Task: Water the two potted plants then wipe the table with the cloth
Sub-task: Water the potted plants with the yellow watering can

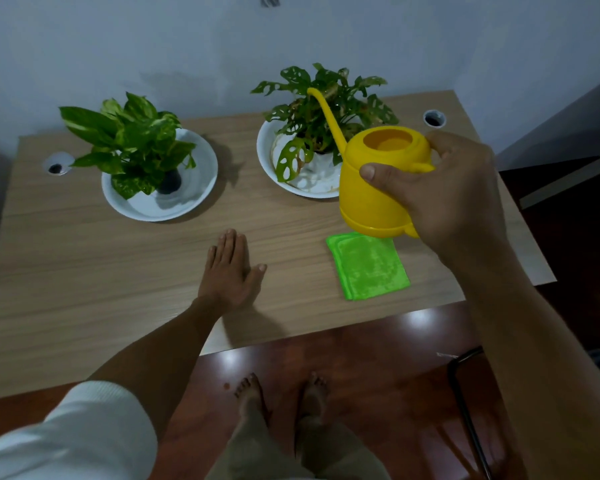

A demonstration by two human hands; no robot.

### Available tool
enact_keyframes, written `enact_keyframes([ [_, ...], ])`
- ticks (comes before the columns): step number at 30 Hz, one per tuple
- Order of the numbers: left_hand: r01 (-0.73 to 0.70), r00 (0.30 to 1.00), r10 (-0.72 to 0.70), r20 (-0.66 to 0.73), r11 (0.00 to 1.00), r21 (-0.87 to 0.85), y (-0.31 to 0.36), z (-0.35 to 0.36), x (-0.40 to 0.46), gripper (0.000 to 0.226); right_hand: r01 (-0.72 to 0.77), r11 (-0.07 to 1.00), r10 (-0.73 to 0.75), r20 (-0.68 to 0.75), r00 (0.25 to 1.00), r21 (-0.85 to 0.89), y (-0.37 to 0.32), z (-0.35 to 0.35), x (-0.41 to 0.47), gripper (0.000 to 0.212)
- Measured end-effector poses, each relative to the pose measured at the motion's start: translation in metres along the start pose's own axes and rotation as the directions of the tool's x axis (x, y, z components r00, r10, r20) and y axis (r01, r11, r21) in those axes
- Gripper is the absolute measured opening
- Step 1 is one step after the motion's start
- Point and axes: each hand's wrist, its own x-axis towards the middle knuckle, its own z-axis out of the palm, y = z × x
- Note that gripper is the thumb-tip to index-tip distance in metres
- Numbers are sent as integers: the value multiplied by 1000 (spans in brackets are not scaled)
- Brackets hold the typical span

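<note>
The right hand (451, 188) is wrapped around the handle side of the yellow watering can (378, 181), with the thumb pressed across the can's body, and the can is held raised above the surface (84, 258). The can is kept roughly level; its thin curved spout (326, 116) reaches up into the leaves of the holed-leaf plant (323, 109), which stands in a white dish (267, 157) just behind the can. No water can be seen leaving the spout, so whether pouring is under way cannot be told.

In front of the can, partly under its base, a folded green cloth (369, 268) lies near the surface's front edge. Left of the can, the left hand (231, 268) is laid flat on the surface, fingers together and thumb spread, gripping nothing. Further left of the can, the variegated plant (132, 140) stands in its own white dish (201, 188).

The spout tip is set among the leaves, not over the pot itself, so a tilt from here would likely send water onto the foliage or over the shallow dish rim. The can's top opening is wide and uncovered; a sharp tilt could spill from there too, onto the cloth below.

The can is glossy, smooth plastic, squat and round, and its inside looks the same yellow.
</note>
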Motion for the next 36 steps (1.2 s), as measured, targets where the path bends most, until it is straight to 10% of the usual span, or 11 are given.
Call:
enact_keyframes([
  [36,89,992,-94,-85,995,-54,-166,-36,-53,90,41,999,-34,211,977,-27,-169,187,-44,59],
])
